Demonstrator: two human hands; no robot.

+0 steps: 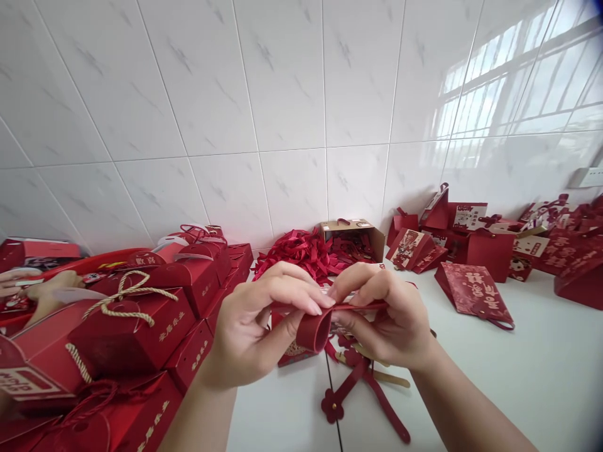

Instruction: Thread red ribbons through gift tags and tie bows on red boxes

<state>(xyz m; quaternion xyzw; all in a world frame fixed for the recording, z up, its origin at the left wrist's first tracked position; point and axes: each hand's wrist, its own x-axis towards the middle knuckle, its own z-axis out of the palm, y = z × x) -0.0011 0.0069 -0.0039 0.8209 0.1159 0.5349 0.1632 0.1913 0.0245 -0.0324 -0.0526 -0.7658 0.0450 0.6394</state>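
The strap (311, 331) is curling into a loop between the two hands, above the table (541, 361). The left hand (261, 317) is grasping the strap, its thumb pressing the loop's side and its fingertips bearing on top. The right hand (389, 307) is pinching the strap just beside the loop, thumb below and fingers above. The fingertips of both hands are meeting above the loop. A box (293, 356) is sitting behind and below the loop; the hands are hiding most of it.

Below the right hand, loose straps (389, 408) are lying in an overlapping group, one ending in a flower (332, 405) with a gold-coloured centre. Beyond the hands, a pile of ribbons (296, 248) is resting beside an open carton (377, 242), which is containing more red pieces.

To the right, printed bags (475, 292) are standing and leaning in a cluster. To the left, red cartons (181, 336) are forming a stack; a gold rope (127, 295) is lying knotted on one. At the far left, a co-worker's hands (54, 285) are showing behind the stack. A tiled wall (292, 113) is backing the table, reflecting a barred window at right.
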